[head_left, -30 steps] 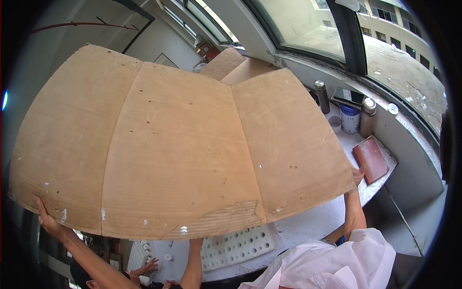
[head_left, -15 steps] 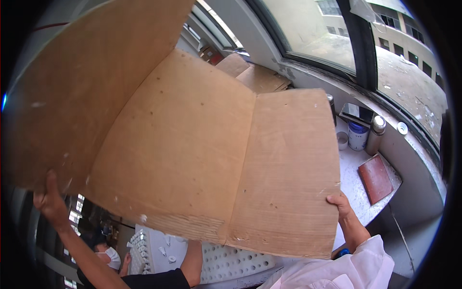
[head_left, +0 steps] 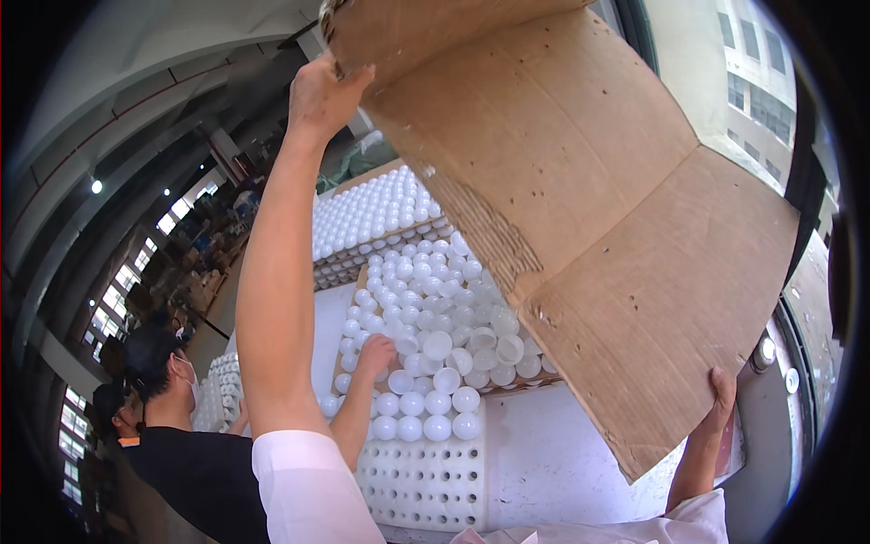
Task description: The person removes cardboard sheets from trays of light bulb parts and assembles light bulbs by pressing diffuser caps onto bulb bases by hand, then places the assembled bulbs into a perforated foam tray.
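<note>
A large creased brown cardboard sheet [head_left: 562, 154] is held up in front of me, tilted, with folded panels and a torn, corrugated lower edge. At its upper left, my left hand [head_left: 324, 98] is closed on the edge. Down at the right, my right hand [head_left: 721, 392] grips the opposite edge, its thumb on the near face and its other fingers hidden behind the board. Below the sheet lie many white translucent domes [head_left: 437, 344], like bulb covers, loosely heaped; the cardboard hides part of the heap.
A white perforated tray [head_left: 421, 485] carries rows of white globes. Behind the heap are stacked layers of globes [head_left: 372, 218]. At the left, a co-worker in black [head_left: 195, 453] reaches a hand [head_left: 377, 352] to the domes. The white table [head_left: 553, 453] adjoins a window wall; a flask [head_left: 764, 354] stands there.
The cardboard has swung up and to the right, baring the domes and globes. My left hand has risen from the lower left; the view has turned. Both hands keep their hold.
</note>
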